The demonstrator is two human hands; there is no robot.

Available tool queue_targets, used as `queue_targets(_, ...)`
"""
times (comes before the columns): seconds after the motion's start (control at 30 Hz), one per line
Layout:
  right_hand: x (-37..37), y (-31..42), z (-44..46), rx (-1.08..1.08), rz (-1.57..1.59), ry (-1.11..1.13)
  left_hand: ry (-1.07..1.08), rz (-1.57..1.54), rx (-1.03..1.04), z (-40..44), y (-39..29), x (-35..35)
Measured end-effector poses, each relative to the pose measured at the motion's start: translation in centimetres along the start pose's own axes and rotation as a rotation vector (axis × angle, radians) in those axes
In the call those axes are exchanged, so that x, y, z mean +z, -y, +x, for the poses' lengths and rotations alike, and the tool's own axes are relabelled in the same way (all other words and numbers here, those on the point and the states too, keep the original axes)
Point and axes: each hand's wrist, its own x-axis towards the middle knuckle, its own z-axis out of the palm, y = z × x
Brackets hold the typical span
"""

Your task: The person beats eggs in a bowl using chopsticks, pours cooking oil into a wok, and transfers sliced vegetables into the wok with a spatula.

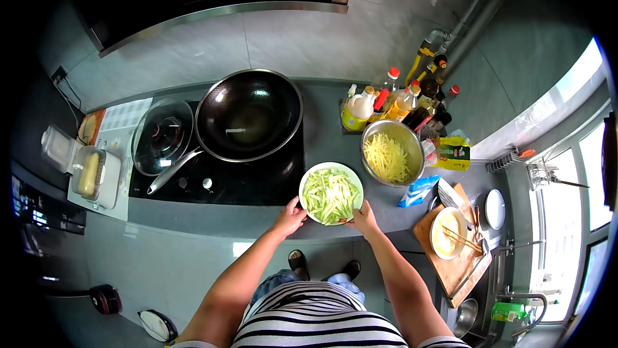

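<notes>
A white bowl (359,187) full of pale green vegetable strips (329,195) is held level over the front edge of the counter. My left hand (290,216) grips its left rim, and my right hand (364,216) grips the lower right rim. Behind and to the left, a black wok (250,116) sits on the cooktop (257,184), its handle pointing to the front left. To the right of the bowl stands a metal bowl (417,148) with yellow shreds (386,158).
A glass lid (162,137) lies left of the wok. Sauce bottles (399,104) crowd the back right. A cutting board (428,235) holds a bowl of yellowish liquid (445,240) with chopsticks. A blue packet (418,191) lies near the metal bowl.
</notes>
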Motion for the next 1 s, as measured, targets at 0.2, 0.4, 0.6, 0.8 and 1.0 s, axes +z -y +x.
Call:
queue_targets(0.2,-0.3,-0.1,-1.2,-0.024,0.006,0.051,-0.025,-0.070,-0.032,-0.3,0.3,0.1)
queue_targets(0.4,-0.7,-0.5,-2.0,-0.054,0.042,-0.013,0.006,-0.062,-0.026,0.2,0.8,0.7)
queue_targets(0.6,-1.7,-0.8,-1.8,-0.032,0.010,-0.020,0.038,-0.048,-0.055,0.7,0.3,1.7)
queue_targets(0.8,-2.2,-1.1,-0.6,0.035,0.032,-0.047,0.040,-0.044,-0.041,0.8,-0.6,2.3)
queue_targets(1.0,-2.7,-0.6,-0.8,0.128,0.112,0.007,-0.019,-0.071,-0.021,0.6,-0.1,2.6)
